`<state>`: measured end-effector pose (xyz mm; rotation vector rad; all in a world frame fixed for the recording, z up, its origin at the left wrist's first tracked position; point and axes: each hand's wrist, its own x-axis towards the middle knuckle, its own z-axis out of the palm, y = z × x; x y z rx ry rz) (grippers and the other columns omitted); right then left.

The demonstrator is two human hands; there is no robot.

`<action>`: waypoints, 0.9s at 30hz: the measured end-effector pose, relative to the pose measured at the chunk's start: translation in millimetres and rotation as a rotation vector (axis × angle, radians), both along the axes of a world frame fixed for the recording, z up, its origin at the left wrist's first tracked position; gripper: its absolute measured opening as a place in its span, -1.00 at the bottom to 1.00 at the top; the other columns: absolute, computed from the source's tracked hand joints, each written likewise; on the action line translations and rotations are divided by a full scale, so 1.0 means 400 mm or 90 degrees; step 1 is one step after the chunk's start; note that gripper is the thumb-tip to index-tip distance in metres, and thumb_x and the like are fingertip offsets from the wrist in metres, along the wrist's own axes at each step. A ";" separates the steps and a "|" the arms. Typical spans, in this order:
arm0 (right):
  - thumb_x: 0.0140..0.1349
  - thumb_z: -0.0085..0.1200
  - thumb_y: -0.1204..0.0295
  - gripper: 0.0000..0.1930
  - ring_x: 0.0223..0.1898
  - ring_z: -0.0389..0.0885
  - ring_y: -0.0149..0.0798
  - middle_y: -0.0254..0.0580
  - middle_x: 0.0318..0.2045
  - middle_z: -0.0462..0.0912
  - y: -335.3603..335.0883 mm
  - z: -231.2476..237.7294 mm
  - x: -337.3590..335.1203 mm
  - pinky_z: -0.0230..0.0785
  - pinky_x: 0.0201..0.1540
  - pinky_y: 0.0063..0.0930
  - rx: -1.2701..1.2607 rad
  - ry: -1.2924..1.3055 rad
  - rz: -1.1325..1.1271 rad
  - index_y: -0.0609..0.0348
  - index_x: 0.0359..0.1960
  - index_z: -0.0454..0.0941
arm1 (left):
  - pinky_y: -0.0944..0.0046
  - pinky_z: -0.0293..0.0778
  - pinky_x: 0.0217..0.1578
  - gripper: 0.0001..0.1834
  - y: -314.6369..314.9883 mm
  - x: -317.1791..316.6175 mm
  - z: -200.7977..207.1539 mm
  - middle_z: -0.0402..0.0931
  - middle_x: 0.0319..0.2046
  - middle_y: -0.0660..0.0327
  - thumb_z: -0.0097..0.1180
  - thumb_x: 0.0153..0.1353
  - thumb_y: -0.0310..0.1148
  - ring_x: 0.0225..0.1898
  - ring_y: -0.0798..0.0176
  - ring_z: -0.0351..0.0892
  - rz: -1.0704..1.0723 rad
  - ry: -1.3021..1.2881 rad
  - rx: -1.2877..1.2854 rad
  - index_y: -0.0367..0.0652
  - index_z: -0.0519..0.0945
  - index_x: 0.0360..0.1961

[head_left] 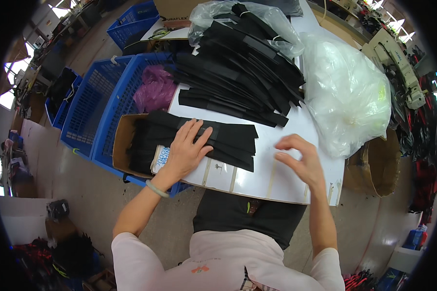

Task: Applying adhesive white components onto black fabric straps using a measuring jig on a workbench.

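Note:
My left hand (187, 150) lies with its fingers spread flat on a bundle of black fabric strips (233, 138). The bundle's left part reaches into a small open cardboard box (123, 140). Over the white table, right of the bundle, my right hand (301, 157) hovers with thumb and fingers curved apart and nothing between them. Beyond the hands a large fanned pile of black fabric strips (238, 68) covers the middle of the table. A small white packet with blue print (160, 159) sits by my left wrist at the box's edge.
Clear plastic bags (344, 92) bulge over the white table's (291, 186) right side, above an open carton (374, 167). Blue plastic crates (94, 104) stand at the left, one with a purple bag (155, 89). A sewing machine (393, 63) is at the far right.

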<state>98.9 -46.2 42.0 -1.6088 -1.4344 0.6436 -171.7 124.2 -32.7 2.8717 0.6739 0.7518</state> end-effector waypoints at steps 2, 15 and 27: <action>0.05 0.27 0.49 -0.77 -0.11 0.59 -0.14 -0.11 -0.20 0.63 0.101 -0.028 -0.052 0.39 -0.01 -0.38 0.084 -0.046 0.057 0.28 -0.24 0.63 | -0.05 0.22 0.22 -0.47 -0.009 -0.001 -0.007 0.32 0.15 -0.03 0.22 0.14 -0.25 0.23 -0.14 0.25 0.004 -0.001 0.001 -0.10 0.46 0.15; -0.05 0.25 0.49 -0.90 -0.33 0.53 -0.23 -0.27 -0.44 0.55 0.390 -0.142 -0.064 0.34 -0.28 -0.37 0.189 -0.418 -0.169 0.18 -0.47 0.60 | -0.09 0.14 0.26 -0.44 -0.006 0.006 -0.024 0.30 0.15 -0.09 0.19 0.15 -0.22 0.24 -0.17 0.20 -0.006 -0.017 0.024 -0.17 0.43 0.17; 0.09 0.23 0.54 -0.92 -0.49 0.50 -0.36 -0.29 -0.51 0.56 0.181 0.073 -0.035 0.33 -0.35 -0.51 0.214 -0.177 -0.106 0.24 -0.39 0.60 | 0.25 0.38 0.10 -0.53 -0.075 0.247 0.182 0.47 0.03 0.05 0.09 0.34 -0.31 0.01 0.23 0.51 -0.146 -0.695 -1.097 -0.31 0.29 0.17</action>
